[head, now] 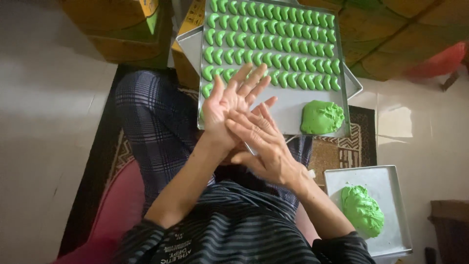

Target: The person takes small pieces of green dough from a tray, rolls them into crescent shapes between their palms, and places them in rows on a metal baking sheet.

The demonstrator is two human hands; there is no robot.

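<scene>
Rolling step: left hand (229, 105) and right hand (261, 142) pressed palm to palm, fingers splayed, contents hidden, over flat metal tray (293, 105) of green crescent dough pieces (273, 49); next likely needs placing beside the last row

Matt, dull-grey metal baking tray (312, 105); soft, rough-lumped green dough (321, 117); perhaps woven patterned rug (342, 151).

I'm in a dark top with thin grey stripes, some small white print near the hem, and navy plaid pants. My left hand (228, 105) and right hand (261, 146) are bare, no rings.
</scene>
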